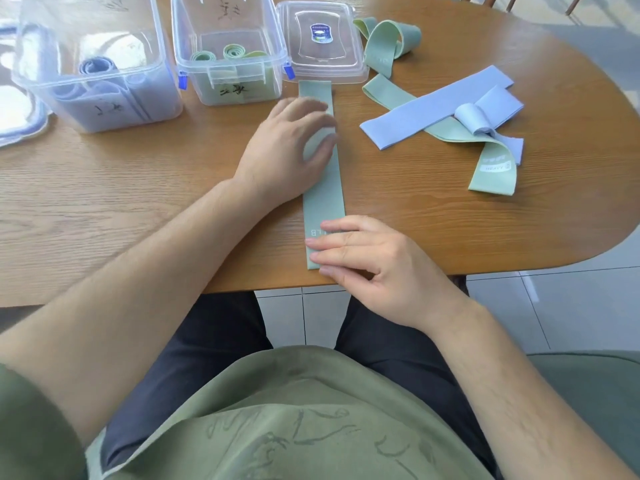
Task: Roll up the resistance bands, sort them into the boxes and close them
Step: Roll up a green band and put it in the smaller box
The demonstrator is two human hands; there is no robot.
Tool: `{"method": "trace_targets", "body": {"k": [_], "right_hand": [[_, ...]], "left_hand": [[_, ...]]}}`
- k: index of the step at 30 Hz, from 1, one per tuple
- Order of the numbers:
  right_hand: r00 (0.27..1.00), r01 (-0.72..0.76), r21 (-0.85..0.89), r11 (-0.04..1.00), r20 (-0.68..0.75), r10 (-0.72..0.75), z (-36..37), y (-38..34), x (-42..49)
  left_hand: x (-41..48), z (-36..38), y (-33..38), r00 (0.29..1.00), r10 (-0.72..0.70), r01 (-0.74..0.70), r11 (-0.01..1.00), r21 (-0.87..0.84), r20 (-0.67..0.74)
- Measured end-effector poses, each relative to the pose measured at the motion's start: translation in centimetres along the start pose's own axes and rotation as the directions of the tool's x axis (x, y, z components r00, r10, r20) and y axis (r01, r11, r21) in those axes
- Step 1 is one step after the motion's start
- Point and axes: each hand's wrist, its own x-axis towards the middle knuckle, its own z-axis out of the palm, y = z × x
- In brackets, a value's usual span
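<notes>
A green resistance band (322, 199) lies flat and straight on the wooden table (138, 188), running from the table's near edge towards the boxes. My left hand (287, 150) rests on its middle with relaxed fingers. My right hand (367, 258) presses straight fingers on its near end. Two open clear boxes stand at the back: the left box (100, 98) holds rolled blue bands, the middle box (228, 81) holds rolled green bands.
A clear lid (322, 39) lies right of the green box. Loose bands lie at the right: a blue band (433, 112) over a green band (495, 168), and another green band (388, 43) at the back. Another lid (17, 119) shows at the left edge.
</notes>
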Motion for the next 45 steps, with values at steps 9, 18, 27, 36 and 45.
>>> {"method": "trace_targets", "body": {"k": [9, 18, 27, 36, 45], "right_hand": [[0.992, 0.028, -0.065, 0.998, -0.117, -0.035, 0.5, 0.2, -0.1], [0.994, -0.015, -0.136, 0.991, -0.112, -0.001, -0.1, -0.4, -0.6], [0.997, -0.061, -0.082, 0.995, -0.055, 0.057, -1.0, -0.3, -1.0], [0.999, -0.050, -0.081, 0.996, 0.010, 0.051, -1.5, -0.3, -0.3], [0.993, -0.013, -0.186, 0.982, 0.110, 0.034, -2.0, -1.0, 0.5]], "left_hand": [[-9.0, -3.8, 3.6, 0.979, 0.176, -0.160, 0.977, -0.142, 0.105], [-12.3, -5.7, 4.9, 0.977, 0.148, -0.115, 0.973, -0.202, 0.156], [-12.2, -5.7, 4.5, 0.969, 0.142, -0.101, 0.974, -0.201, 0.202], [-12.2, -5.6, 4.3, 0.969, 0.173, -0.144, 0.976, -0.165, 0.175], [-11.9, -5.6, 5.0, 0.966, 0.103, -0.070, 0.987, -0.145, 0.239]]}}
